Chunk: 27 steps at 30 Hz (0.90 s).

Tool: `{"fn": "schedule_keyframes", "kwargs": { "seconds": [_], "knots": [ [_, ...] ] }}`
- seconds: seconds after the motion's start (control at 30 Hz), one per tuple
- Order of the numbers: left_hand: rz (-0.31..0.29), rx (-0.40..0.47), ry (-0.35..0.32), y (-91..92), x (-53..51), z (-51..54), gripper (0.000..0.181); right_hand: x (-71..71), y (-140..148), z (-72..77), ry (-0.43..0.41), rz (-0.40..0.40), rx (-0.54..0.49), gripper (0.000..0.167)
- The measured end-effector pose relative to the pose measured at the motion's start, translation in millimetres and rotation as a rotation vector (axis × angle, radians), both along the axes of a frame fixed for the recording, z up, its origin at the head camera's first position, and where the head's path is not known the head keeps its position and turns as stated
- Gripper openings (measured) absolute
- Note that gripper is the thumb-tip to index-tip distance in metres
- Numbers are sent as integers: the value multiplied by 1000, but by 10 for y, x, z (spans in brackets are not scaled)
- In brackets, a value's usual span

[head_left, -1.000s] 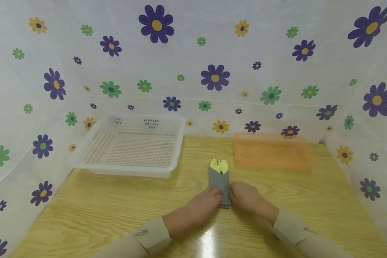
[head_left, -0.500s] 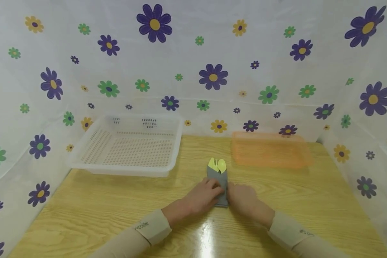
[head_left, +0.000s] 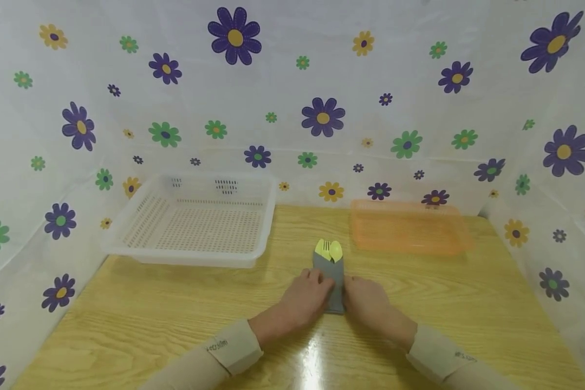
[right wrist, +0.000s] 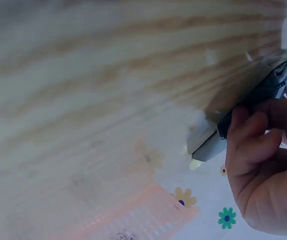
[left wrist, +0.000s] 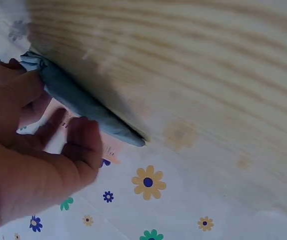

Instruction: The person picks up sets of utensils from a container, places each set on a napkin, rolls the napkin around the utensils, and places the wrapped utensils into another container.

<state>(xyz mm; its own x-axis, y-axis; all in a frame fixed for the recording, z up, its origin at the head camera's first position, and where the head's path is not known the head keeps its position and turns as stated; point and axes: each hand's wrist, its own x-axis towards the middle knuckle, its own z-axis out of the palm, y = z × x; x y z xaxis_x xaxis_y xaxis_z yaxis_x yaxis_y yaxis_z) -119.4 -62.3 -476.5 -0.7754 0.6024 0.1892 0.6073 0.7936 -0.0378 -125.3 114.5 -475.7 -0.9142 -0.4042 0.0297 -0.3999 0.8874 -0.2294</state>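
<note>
A folded grey napkin (head_left: 329, 267) lies lengthwise on the table, forming a pocket. Out of its far end stick the yellow-green tops of a knife (head_left: 319, 248), a fork (head_left: 326, 250) and a spoon (head_left: 336, 251). My left hand (head_left: 304, 298) pinches the napkin's left side and near part, its fingers bent over the top. On the opposite edge, my right hand (head_left: 368, 300) has curled fingers and grips the cloth. The left wrist view shows the napkin (left wrist: 78, 100) from its side, thumb against its near end. Fingers partly cover the napkin (right wrist: 263, 92) in the right wrist view.
A white perforated basket (head_left: 195, 259) stands at the back left of the wooden table (head_left: 175, 314). An orange tray (head_left: 411, 244) sits at the back right. A flower-printed sheet (head_left: 273, 81) encloses the back and sides.
My left hand has shifted slightly up along the napkin and its fingers have changed position. The right hand stays at the right edge. The napkin's near end looks flatter than before.
</note>
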Motion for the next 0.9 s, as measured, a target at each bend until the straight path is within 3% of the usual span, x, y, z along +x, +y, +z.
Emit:
{"fn": "schedule_keyframes", "kwargs": {
  "seconds": [0.13,0.23,0.33,0.47,0.53,0.63,0.9],
  "knots": [
    [226,-72,-30,49,33,58,54,-28,16,38,-121,-15,-194,28],
    [295,-65,-121,44,14,91,60,-55,8,79,-194,-30,-272,37],
    [266,38,-279,-9,-47,83,55,-79,-10,110,-230,-31,-279,42],
    [225,327,-579,-106,-158,49,42,-103,-46,123,-247,-17,-256,44],
    [228,426,-673,-136,-205,53,38,-105,-62,126,-245,-15,-247,45],
    [251,459,-725,-142,-256,72,38,-111,-73,122,-248,-27,-238,44],
    [222,471,-718,-101,-286,88,47,-134,10,146,-372,-3,-366,42]
  ]
}}
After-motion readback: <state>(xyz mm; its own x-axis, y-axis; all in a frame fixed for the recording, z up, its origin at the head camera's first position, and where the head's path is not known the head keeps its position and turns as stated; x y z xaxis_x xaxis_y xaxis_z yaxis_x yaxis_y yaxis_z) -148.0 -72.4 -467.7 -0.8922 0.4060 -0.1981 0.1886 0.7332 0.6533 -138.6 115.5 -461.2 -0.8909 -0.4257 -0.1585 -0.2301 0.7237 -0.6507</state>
